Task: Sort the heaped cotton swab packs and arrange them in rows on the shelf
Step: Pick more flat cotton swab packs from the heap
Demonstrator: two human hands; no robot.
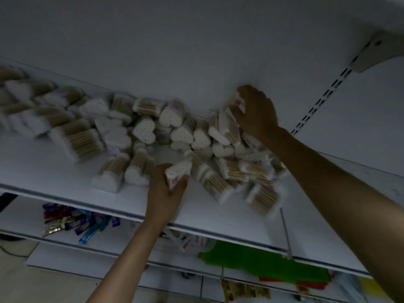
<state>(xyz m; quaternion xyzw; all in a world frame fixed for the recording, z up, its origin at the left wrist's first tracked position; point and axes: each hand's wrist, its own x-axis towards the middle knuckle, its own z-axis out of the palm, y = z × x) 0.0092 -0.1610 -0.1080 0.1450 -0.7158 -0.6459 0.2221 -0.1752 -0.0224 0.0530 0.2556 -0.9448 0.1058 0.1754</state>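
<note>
The white shelf ran across the view, with its back panel rising behind it. Along its rear lay the heap of cotton swab packs, heart-shaped and rectangular ones tumbled over one another from the middle to the right. At the left, the rectangular packs stood nearer to a line, though blurred. On the lower shelf, green sheets lay at the right and coloured wrapped items at the left. The right hand was at the back of the heap, its fingers curled round an upper pack against the back panel. The left hand gripped a small pack at the heap's front edge.
</note>
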